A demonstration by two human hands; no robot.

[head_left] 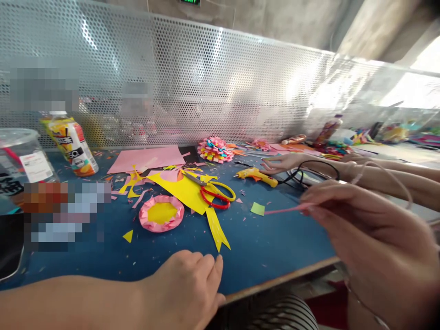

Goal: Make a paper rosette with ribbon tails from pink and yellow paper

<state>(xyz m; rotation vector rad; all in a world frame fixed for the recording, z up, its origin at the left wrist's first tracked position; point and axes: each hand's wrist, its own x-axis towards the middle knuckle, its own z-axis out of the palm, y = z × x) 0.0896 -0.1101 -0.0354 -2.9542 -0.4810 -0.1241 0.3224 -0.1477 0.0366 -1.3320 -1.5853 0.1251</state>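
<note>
My right hand (371, 238) is raised at the right, thumb and fingertips pinched on a thin pink string (283, 210). The string stretches left to a small light green paper square (257, 209), and more of it loops behind the hand. My left hand (189, 284) rests knuckles up at the table's front edge, fingers curled; their undersides are hidden. Just beyond it lies a forked yellow paper tail (216, 229). A round pink-rimmed paper badge (161, 214) with a yellow centre lies further left. Red-and-yellow-handled scissors (216, 195) lie on yellow paper (182, 188).
A yellow glue gun (256, 176) with a black cord lies near another person's hand (285, 162). Pink paper (146, 159), a pompom-like paper flower (215, 150) and scraps lie at the back. A bottle (74, 146) and clear plastic cup (25, 156) stand left, before a perforated metal screen (192, 78).
</note>
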